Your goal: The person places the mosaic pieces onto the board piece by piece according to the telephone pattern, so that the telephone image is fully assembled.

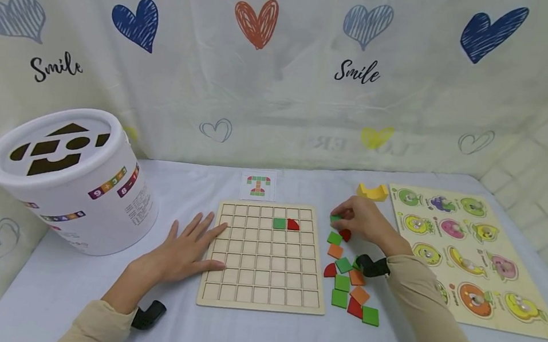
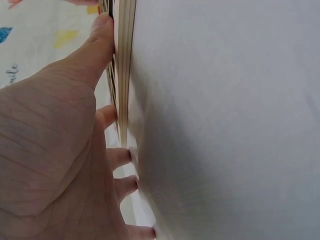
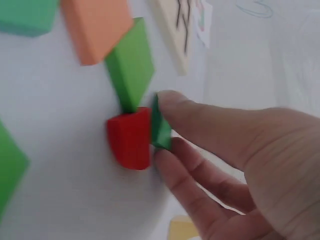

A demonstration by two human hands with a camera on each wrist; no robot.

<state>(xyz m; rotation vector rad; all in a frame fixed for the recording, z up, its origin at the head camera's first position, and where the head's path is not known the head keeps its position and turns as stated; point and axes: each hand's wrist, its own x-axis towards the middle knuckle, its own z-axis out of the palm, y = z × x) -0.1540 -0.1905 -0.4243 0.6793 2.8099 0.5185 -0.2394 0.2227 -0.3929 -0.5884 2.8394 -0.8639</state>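
Note:
My left hand (image 1: 182,251) lies with spread, straight fingers at the left edge of a wooden grid board (image 1: 272,264). Its thumb and a fingertip touch the rim; the left wrist view shows other fingertips on the cloth. On the grid a green square tile (image 1: 280,224) sits beside a red quarter-round tile (image 1: 293,225). Right of the board, my right hand (image 1: 368,223) pinches a green tile (image 3: 161,129) between thumb and fingers, tilted on edge. Close by it are a red rounded tile (image 3: 131,140) and another green tile (image 3: 134,65).
Loose green, orange and red tiles, such as an orange tile (image 1: 359,295), lie right of the board. A pattern card (image 1: 259,185) stands behind it. A white bucket (image 1: 109,201) is at left, a fruit puzzle board (image 1: 479,267) at right, and a yellow piece (image 1: 373,193) behind my right hand.

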